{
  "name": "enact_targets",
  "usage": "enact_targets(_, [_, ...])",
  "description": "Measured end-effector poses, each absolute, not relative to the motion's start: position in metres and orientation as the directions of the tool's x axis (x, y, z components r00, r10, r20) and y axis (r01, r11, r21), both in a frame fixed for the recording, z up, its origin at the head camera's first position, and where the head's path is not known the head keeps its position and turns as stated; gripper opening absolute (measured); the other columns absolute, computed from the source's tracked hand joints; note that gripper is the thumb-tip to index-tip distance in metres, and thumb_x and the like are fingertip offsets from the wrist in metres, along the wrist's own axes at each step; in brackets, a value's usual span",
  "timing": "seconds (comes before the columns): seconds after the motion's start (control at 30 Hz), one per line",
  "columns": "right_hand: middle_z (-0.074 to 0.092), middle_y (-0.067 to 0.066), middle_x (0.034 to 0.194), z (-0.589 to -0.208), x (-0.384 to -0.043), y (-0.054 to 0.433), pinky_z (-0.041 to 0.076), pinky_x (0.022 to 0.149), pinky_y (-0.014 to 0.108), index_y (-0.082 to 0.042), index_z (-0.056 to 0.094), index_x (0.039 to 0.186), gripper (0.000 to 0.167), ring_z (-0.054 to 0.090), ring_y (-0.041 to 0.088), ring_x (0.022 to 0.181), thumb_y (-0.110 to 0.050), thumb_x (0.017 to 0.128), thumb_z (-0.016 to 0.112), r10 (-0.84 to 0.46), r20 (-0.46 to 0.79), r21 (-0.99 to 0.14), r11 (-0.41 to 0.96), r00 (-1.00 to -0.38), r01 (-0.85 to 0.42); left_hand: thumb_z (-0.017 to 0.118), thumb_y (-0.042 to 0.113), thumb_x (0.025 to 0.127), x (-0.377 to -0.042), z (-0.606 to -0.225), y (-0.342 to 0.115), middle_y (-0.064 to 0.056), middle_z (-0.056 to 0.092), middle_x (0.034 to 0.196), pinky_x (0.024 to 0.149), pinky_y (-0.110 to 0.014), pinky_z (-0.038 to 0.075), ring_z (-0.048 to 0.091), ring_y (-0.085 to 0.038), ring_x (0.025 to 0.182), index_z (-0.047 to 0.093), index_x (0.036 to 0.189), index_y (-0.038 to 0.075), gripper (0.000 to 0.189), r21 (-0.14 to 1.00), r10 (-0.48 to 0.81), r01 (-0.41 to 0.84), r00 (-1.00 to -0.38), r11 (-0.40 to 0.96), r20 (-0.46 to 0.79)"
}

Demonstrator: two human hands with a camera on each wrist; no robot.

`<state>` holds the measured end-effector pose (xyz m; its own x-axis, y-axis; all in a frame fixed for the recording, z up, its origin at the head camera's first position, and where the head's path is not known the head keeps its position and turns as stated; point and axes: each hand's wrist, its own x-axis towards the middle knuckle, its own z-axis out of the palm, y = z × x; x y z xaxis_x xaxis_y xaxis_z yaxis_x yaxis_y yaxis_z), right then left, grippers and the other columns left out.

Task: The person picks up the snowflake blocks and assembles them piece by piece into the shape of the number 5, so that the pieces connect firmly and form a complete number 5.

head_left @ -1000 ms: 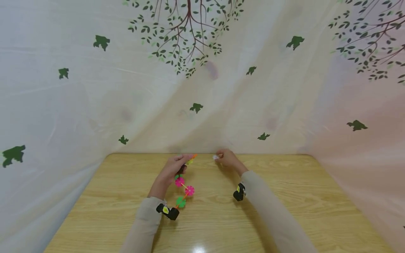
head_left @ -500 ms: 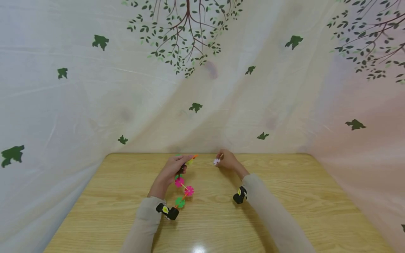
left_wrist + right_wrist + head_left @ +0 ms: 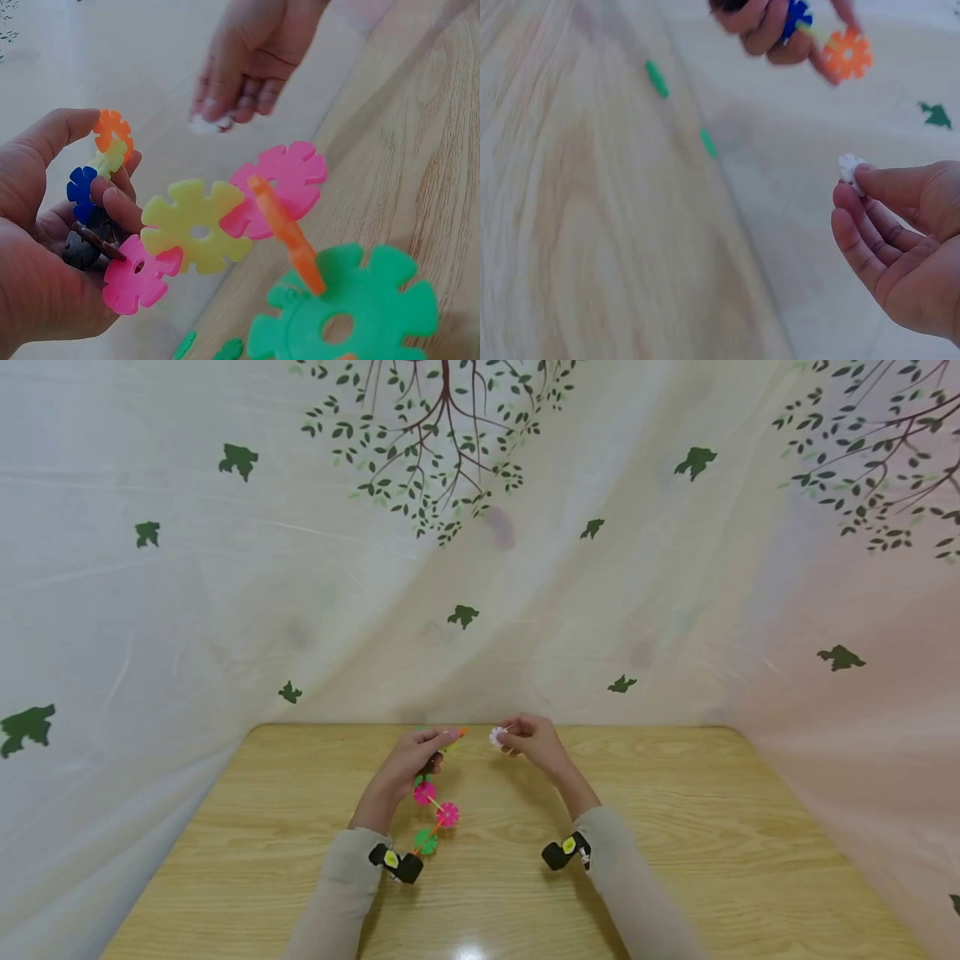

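Observation:
My left hand (image 3: 401, 764) holds a chain of interlocking notched plastic discs. Thumb and fingers pinch its far end, where an orange disc (image 3: 114, 135) links to a pale yellow one and a blue disc (image 3: 81, 193). From the palm the chain runs back toward the wrist through pink (image 3: 141, 277), yellow (image 3: 191, 225) and more pink discs to an orange disc and a large green disc (image 3: 390, 300). To the right, my right hand (image 3: 536, 743) pinches a white disc (image 3: 850, 171) between thumb and fingers. The white disc is close to the orange end but apart from it.
Two loose green discs, one green disc (image 3: 657, 79) and another green disc (image 3: 708, 142), lie near the far edge of the wooden table (image 3: 675, 827). Behind the table hangs a pale curtain (image 3: 360, 635) printed with branches and birds.
My right hand has moved a little left with the white disc, turning it and bringing it nearer the orange end of the chain. The left hand has stayed almost still.

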<state>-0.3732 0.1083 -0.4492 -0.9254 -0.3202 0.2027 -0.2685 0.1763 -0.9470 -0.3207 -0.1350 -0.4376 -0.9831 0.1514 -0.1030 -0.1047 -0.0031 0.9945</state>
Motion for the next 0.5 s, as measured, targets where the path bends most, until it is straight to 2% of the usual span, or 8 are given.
enact_targets(0.17, [0.074, 0.012, 0.090, -0.432, -0.358, 0.094, 0.060, 0.068, 0.027, 0.012, 0.066, 0.117, 0.027, 0.069, 0.008, 0.072, 0.000, 0.094, 0.070, -0.311, 0.276, -0.949, 0.061, -0.909, -0.309, 0.072, 0.032, 0.096, -0.319, -0.437, -0.134, 0.003, 0.046, 0.068, 0.060, -0.023, 0.042, 0.042, -0.010, 0.061, 0.071, 0.096, 0.011, 0.021, 0.996, 0.166, -0.089, -0.982, 0.016, -0.090])
enact_targets(0.33, [0.074, 0.012, 0.091, -0.425, -0.351, 0.084, 0.061, 0.071, 0.027, 0.010, 0.068, 0.118, 0.026, 0.069, 0.009, 0.072, -0.002, 0.095, 0.070, -0.303, 0.286, -0.950, 0.033, -0.909, -0.310, 0.073, 0.031, 0.095, -0.319, -0.437, -0.133, 0.003, 0.045, 0.067, 0.060, -0.023, 0.041, 0.041, -0.010, 0.061, 0.071, 0.097, 0.008, 0.023, 0.996, 0.170, -0.084, -0.982, 0.026, -0.088])
enact_targets(0.5, [0.073, 0.022, 0.095, -0.425, -0.349, 0.080, 0.062, 0.072, 0.030, 0.011, 0.067, 0.119, 0.028, 0.069, 0.013, 0.075, -0.004, 0.096, 0.069, -0.322, 0.306, -0.941, 0.042, -0.896, -0.337, 0.073, 0.029, 0.095, -0.320, -0.438, -0.132, 0.003, 0.046, 0.067, 0.061, -0.023, 0.042, 0.042, -0.011, 0.061, 0.070, 0.101, 0.005, 0.026, 0.995, 0.161, -0.093, -0.982, 0.042, -0.099])
